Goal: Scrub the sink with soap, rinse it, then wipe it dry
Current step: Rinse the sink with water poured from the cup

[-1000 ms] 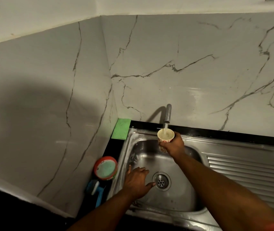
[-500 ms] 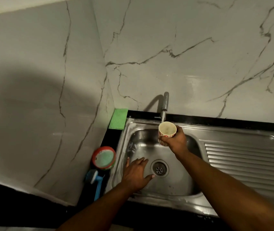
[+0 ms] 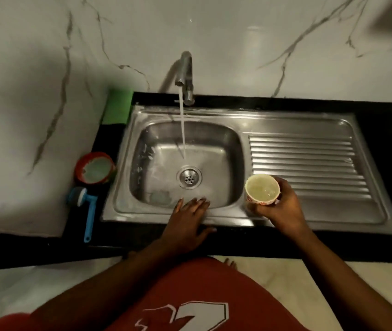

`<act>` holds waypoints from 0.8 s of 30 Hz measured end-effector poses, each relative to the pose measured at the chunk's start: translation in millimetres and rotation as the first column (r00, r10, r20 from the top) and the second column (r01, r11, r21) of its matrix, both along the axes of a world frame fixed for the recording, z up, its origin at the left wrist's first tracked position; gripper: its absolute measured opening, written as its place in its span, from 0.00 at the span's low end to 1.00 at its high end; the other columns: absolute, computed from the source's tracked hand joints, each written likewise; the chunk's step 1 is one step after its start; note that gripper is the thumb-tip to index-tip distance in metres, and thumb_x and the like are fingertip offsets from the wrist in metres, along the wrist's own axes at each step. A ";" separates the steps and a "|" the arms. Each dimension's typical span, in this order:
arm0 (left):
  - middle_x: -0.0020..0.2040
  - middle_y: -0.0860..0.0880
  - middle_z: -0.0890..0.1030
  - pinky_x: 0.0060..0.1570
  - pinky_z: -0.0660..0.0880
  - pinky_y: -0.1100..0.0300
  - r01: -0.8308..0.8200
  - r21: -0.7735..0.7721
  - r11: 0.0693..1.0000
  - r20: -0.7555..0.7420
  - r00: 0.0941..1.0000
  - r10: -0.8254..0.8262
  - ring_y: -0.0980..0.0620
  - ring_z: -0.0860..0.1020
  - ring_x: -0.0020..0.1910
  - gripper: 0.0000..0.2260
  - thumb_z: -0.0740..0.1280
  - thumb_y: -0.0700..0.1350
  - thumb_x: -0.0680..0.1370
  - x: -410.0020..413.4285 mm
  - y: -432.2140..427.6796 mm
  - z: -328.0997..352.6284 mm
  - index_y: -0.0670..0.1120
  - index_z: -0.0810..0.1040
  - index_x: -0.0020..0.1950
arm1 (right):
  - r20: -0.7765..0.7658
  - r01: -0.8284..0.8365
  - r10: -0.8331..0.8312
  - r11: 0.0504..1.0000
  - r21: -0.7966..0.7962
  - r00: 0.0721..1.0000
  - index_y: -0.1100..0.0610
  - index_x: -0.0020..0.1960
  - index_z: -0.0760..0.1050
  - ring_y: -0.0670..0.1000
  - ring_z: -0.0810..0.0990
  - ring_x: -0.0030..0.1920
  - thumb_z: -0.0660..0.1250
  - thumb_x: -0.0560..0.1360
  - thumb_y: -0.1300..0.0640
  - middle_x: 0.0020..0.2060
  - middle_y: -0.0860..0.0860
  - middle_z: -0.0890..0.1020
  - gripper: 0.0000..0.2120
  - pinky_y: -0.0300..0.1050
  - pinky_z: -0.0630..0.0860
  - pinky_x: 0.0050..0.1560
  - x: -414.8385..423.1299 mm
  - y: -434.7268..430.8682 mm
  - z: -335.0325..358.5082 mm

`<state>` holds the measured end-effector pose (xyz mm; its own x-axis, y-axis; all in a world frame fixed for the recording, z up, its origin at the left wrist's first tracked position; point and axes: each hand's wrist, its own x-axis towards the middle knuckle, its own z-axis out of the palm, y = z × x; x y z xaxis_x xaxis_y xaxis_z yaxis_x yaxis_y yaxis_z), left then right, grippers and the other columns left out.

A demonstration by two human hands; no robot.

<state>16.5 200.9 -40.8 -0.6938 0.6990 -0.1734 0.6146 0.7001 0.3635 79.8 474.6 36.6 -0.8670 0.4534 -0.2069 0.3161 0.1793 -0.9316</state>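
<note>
The steel sink [image 3: 226, 139] has a basin on the left and a ribbed drainboard [image 3: 309, 163] on the right. Water runs from the tap [image 3: 185, 75] down into the basin near the drain [image 3: 189, 177]. My right hand [image 3: 278, 206] grips a small paper cup [image 3: 262, 189] with water in it, held upright over the sink's front rim beside the drainboard. My left hand [image 3: 188, 218] lies flat with straight fingers on the front rim of the basin, fingertips over its edge.
A green sponge [image 3: 117, 107] leans in the back left corner. A red tub of soap [image 3: 94, 168] and a blue-handled scrubber [image 3: 85, 206] sit on the black counter left of the sink. Marble walls close the back and left.
My right hand has pulled the cup away from the tap toward the front right rim. My left hand has slid from the basin floor back to the front rim. The camera now looks further down.
</note>
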 end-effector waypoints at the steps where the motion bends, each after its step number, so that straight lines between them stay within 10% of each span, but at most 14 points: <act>1: 0.84 0.48 0.61 0.81 0.41 0.45 0.044 0.005 0.999 0.004 0.999 -0.044 0.46 0.58 0.83 0.37 0.58 0.68 0.81 10.2 16.9 -1.0 0.48 0.58 0.85 | 0.017 -0.013 0.013 1.000 0.020 1.000 0.49 0.61 0.75 0.43 0.84 0.48 0.84 0.50 0.47 0.50 0.46 0.85 0.42 0.33 0.78 0.45 16.1 12.8 2.2; 8: 0.85 0.44 0.55 0.82 0.45 0.43 0.256 0.023 0.966 -0.027 0.966 -0.255 0.44 0.50 0.85 0.36 0.54 0.65 0.83 64.2 122.1 -17.7 0.45 0.54 0.85 | 0.100 -0.113 0.101 0.986 0.126 0.990 0.49 0.64 0.73 0.46 0.83 0.54 0.87 0.55 0.49 0.56 0.47 0.83 0.41 0.42 0.81 0.51 75.2 78.5 6.1; 11: 0.86 0.46 0.49 0.82 0.46 0.43 0.183 -0.025 0.983 -0.010 0.983 -0.183 0.45 0.44 0.85 0.36 0.51 0.66 0.84 76.6 143.1 -25.8 0.45 0.50 0.86 | 0.156 -0.210 0.184 0.962 0.172 0.970 0.47 0.64 0.72 0.48 0.81 0.56 0.87 0.55 0.54 0.58 0.46 0.81 0.41 0.57 0.81 0.56 75.5 93.0 -0.9; 15: 0.86 0.47 0.42 0.83 0.42 0.49 -0.050 -0.054 0.997 0.028 0.998 0.052 0.48 0.40 0.84 0.38 0.45 0.68 0.84 78.2 153.6 -25.9 0.45 0.44 0.86 | 0.221 -0.358 0.300 0.883 0.303 0.928 0.40 0.64 0.69 0.46 0.80 0.55 0.80 0.51 0.39 0.57 0.42 0.79 0.43 0.51 0.81 0.55 60.7 90.3 -4.7; 24: 0.80 0.41 0.68 0.78 0.59 0.48 -0.321 -0.109 0.941 0.038 0.944 0.327 0.43 0.66 0.79 0.27 0.54 0.55 0.87 28.3 118.7 -24.9 0.42 0.62 0.83 | 0.163 -0.437 0.415 0.890 0.132 0.895 0.45 0.65 0.71 0.40 0.81 0.53 0.86 0.54 0.50 0.54 0.42 0.82 0.43 0.42 0.80 0.53 29.3 48.5 -22.0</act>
<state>44.8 319.6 -65.8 -0.8673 0.4148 -0.2751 0.3292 0.8926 0.3082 109.0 523.1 14.6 -0.9553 0.0827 -0.2839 0.2888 0.4674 -0.8355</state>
